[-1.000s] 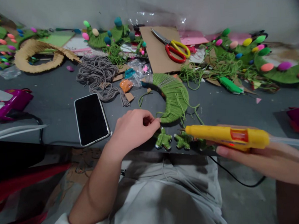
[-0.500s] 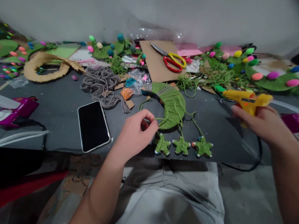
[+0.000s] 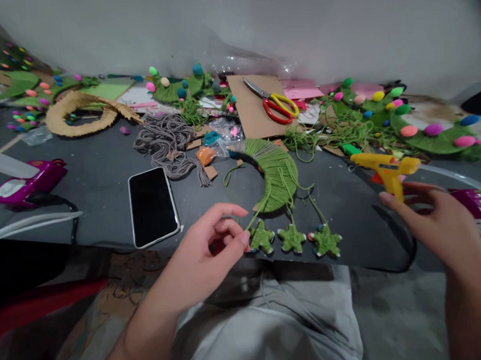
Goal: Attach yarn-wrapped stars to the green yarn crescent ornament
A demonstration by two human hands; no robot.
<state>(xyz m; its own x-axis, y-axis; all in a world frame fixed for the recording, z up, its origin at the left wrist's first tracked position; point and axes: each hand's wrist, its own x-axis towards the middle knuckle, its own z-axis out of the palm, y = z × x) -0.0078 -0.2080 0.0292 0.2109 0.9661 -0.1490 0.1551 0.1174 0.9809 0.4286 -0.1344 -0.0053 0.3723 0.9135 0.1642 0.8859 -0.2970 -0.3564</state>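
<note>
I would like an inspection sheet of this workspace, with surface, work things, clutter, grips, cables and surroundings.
Surface: dark grey table, scraps along the back.
Work things: green yarn-wrapped crescent, three stars in a row before it.
Clutter: scissors on cardboard, grey yarn, phone.
Left grip: pinches a green strand.
Right grip: at the handle of the yellow glue gun; hold unclear.
Cables: black cable near the right grip; another at left.
Surroundings: pale wall behind.

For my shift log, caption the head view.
Left hand beside three yarn-wrapped stars and a green yarn-wrapped crescent; right hand at a yellow glue gun.
</note>
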